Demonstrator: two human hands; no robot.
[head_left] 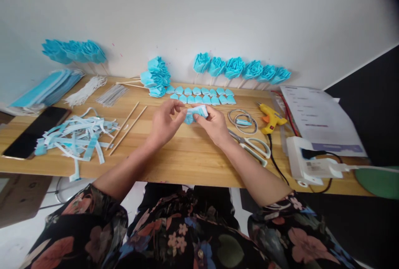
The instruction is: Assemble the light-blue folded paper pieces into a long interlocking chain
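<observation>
Between my two hands, over the middle of the table, is a small folded piece of blue-and-white mask fabric (196, 113). My left hand (166, 120) pinches its left end, and my right hand (214, 123) grips the right side with the thumb across the front. Just beyond lie two rows of folded blue petals (205, 95), partly hidden by my fingers. Scissors (252, 145) with pale handles and a coiled grey cord (242, 121) with a blue piece in it rest right of my right hand. Two wooden sticks (127, 130) lie to the left.
Blue fabric roses (235, 67) lean along the wall, with more (156, 76) lying at the back. A yellow glue gun (271, 118), power strip (304, 161) and paper sheet (318, 119) occupy the right. Cut strips (77, 134), a phone (35, 132) and stacked masks (48, 88) sit left.
</observation>
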